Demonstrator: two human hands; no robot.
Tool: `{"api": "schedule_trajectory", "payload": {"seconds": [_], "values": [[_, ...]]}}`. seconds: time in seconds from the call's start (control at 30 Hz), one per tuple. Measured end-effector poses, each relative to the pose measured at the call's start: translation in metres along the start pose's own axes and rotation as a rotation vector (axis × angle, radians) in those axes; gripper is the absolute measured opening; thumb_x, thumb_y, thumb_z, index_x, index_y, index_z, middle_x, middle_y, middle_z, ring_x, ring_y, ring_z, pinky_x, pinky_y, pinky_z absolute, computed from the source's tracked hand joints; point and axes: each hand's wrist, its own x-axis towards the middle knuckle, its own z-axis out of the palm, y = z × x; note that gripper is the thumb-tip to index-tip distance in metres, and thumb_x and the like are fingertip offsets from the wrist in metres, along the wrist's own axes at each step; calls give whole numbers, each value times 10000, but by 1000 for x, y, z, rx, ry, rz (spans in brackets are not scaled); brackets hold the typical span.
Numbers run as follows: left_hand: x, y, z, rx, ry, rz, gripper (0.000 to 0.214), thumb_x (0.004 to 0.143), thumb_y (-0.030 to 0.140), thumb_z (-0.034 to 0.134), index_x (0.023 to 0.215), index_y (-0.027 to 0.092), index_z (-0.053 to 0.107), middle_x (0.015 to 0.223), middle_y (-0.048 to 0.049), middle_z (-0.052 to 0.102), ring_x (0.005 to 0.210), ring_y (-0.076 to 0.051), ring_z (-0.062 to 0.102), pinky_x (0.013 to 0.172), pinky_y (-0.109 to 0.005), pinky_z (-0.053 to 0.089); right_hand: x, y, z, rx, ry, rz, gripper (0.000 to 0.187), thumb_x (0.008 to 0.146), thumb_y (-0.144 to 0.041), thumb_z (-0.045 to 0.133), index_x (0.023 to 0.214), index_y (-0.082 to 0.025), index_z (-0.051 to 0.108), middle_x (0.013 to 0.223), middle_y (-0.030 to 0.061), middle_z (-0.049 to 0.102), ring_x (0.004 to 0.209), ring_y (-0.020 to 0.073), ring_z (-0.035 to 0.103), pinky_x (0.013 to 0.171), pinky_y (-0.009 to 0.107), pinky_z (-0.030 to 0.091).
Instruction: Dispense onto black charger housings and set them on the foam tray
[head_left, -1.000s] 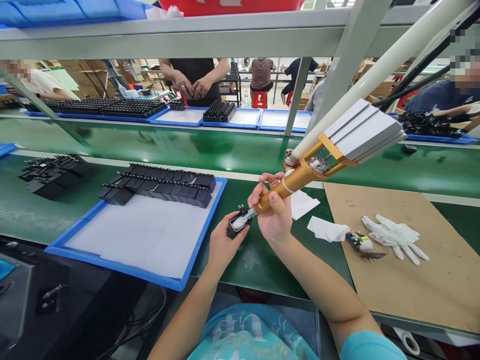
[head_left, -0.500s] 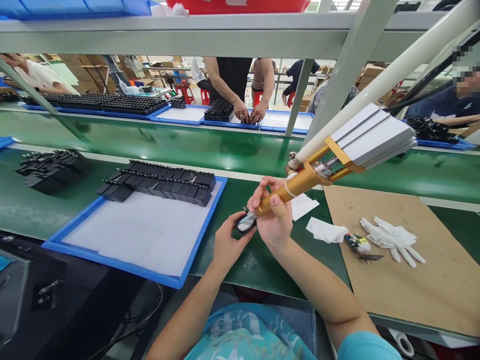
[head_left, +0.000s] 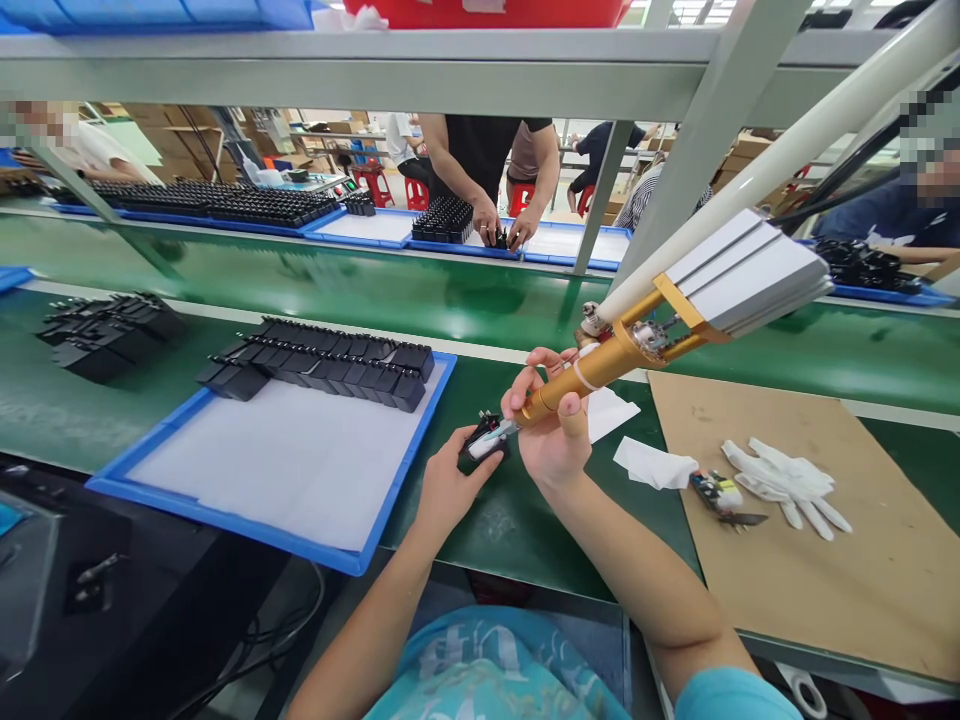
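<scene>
My left hand (head_left: 450, 478) grips a small black adapter case (head_left: 486, 440) between thumb and fingers, with metal pins at its top and a pale surface facing up. My right hand (head_left: 553, 440) is wrapped round a gold-coloured cylindrical tool (head_left: 600, 366), thumb in front and fingers behind. The tool's silvery tip (head_left: 507, 427) meets the case; whether it touches or enters is too small to tell. At the tool's upper end is a pale grey finned block (head_left: 750, 272).
Left lies a blue-rimmed tray (head_left: 362, 560) with rows of black cases (head_left: 330, 365); more cases (head_left: 112, 335) are piled beyond. To the right are white papers (head_left: 654, 463), a small circuit board (head_left: 720, 492) and white gloves (head_left: 787, 482) on cardboard (head_left: 847, 590). A co-worker's hands (head_left: 504, 225) handle cases opposite.
My left hand has shifted slightly left with the case, which now sits a little farther from my right hand. The view has moved slightly. The tool has barely moved.
</scene>
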Motion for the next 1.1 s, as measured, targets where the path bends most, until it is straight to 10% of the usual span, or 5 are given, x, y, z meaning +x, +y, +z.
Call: {"api": "schedule_trajectory", "payload": {"seconds": [0.4, 0.77, 1.1], "values": [[13, -19, -9, -52, -217, -16, 483, 836, 453, 597, 1272, 255, 537, 1258, -65, 633, 1182, -245, 578, 1009, -393, 452, 11, 3, -6, -183, 186, 1, 310, 824, -369, 618, 1069, -315, 436, 963, -36, 512, 563, 55, 507, 514, 241, 453], [10, -22, 0, 236, -61, 582, 321, 869, 239, 575, 1188, 228, 610, 1061, -60, 685, 974, -211, 600, 895, -399, 482, 11, 3, -7, -178, 184, 28, 354, 808, -373, 640, 1085, -316, 427, 956, -41, 515, 547, 47, 506, 503, 226, 453], [6, -27, 2, 71, -139, 489, 243, 866, 229, 540, 1092, 225, 629, 1044, -56, 629, 952, -167, 625, 844, -306, 529, 13, 2, -8, -168, 184, 31, 345, 819, -359, 640, 1096, -310, 440, 955, -41, 516, 547, 42, 500, 511, 221, 453]]}}
